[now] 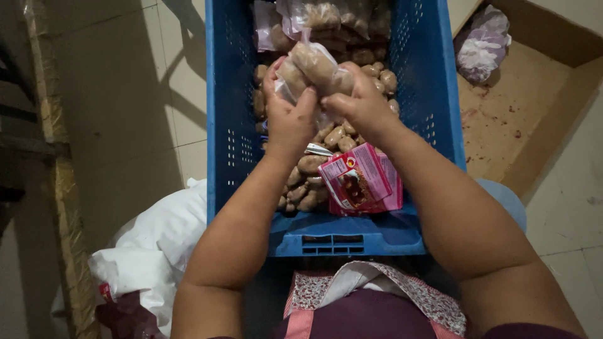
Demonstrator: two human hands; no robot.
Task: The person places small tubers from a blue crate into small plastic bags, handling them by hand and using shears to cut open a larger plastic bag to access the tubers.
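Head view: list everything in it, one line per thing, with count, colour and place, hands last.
crate: one, blue plastic, centre, on the floor.
loose brown pieces: many, tan-brown, piled inside the crate.
filled clear bags: several, clear with brown contents, far end of the crate.
printed packets: a small stack, pink and red, near end of the crate.
cardboard box: one, brown, stained, right of the crate.
bag in the box: one, clear, whitish contents.
white sacks: a heap, white, lower left.
held bag: one, clear, brown pieces inside, above the crate.
left hand: one, gripping the held bag.
right hand: one, gripping the held bag.
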